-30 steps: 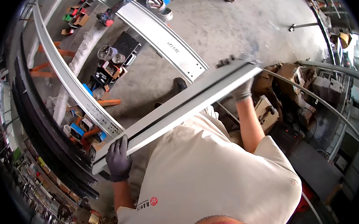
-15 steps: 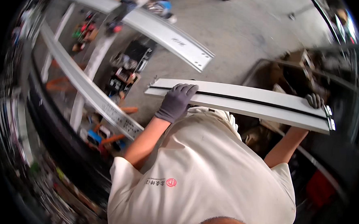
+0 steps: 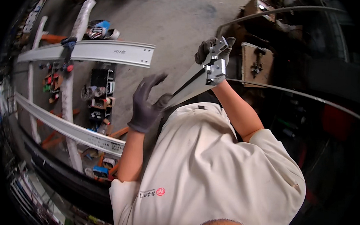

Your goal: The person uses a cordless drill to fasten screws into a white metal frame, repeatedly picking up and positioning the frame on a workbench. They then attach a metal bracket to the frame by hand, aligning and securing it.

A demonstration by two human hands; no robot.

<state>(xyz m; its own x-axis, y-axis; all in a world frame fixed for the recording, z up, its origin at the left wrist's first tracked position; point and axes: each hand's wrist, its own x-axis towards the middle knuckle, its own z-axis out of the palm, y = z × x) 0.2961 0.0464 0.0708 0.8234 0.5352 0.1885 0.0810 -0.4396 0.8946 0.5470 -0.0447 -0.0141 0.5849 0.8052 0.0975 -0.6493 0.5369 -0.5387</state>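
Observation:
A long white metal profile (image 3: 194, 88) with a black strip (image 3: 186, 83) along its middle slants in front of my body, seen steeply along its length. Shiny metal fittings (image 3: 217, 69) stick out at its upper right end. There my right hand (image 3: 207, 48), in a grey glove, grips it from behind, partly hidden by the fittings. My left hand (image 3: 144, 104), also gloved, is at the lower left end with its fingers spread. Its thumb side lies against or very near the profile; which one I cannot tell.
To the left, two long white rails (image 3: 110, 52) lie across wrapped bars (image 3: 68, 106) on orange supports (image 3: 50, 140). A black crate (image 3: 103, 78) of parts sits below them. Cardboard boxes (image 3: 258, 10) and a metal tube frame (image 3: 291, 10) are at the right.
The profile has swung from lying crosswise to slanting, its right end now up and nearer the middle. My left hand has loosened from its grip and spread its fingers. The view has turned.

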